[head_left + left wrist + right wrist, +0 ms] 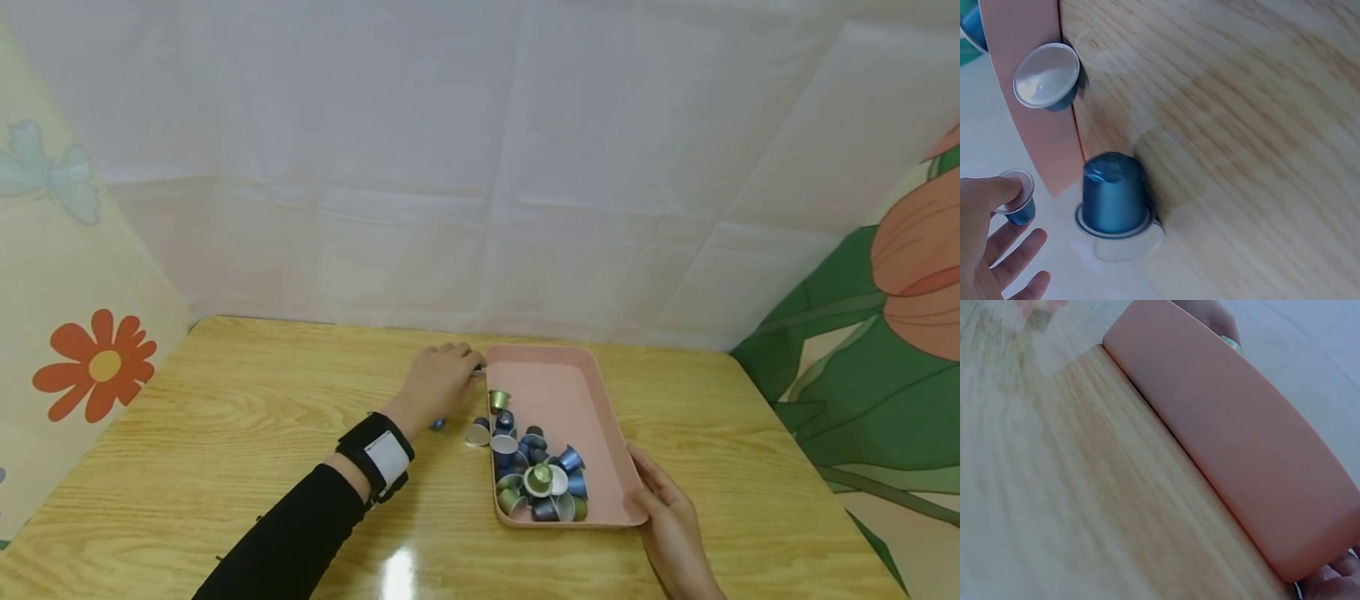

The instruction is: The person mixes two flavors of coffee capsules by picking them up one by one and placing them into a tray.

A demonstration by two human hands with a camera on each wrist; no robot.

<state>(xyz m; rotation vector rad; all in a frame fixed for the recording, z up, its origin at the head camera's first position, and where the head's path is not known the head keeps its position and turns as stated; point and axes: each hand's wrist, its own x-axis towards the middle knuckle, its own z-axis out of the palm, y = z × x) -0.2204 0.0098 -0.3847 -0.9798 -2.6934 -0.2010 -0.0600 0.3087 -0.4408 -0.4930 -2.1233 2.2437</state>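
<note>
My left hand (441, 379) is at the far left edge of a pink tray (547, 375). In the left wrist view, its thumb and fingers pinch a blue coffee capsule (1021, 215), thumb on the foil lid. My right hand (671, 517) grips the tray's near right corner, the thumb at the rim and the fingers along the outer wall. Coffee capsules (546, 507) in blue, green and dark tones are heaped at the tray's near end. A gold capsule (498, 402) sits by its left wall.
On the wooden table (300, 392), left of the tray, one blue capsule (1113, 194) stands lid down. Another capsule (1046, 75) lies against the tray's outer wall, foil lid outward. A white sheet (450, 208) hangs behind the table, with patterned panels at both sides.
</note>
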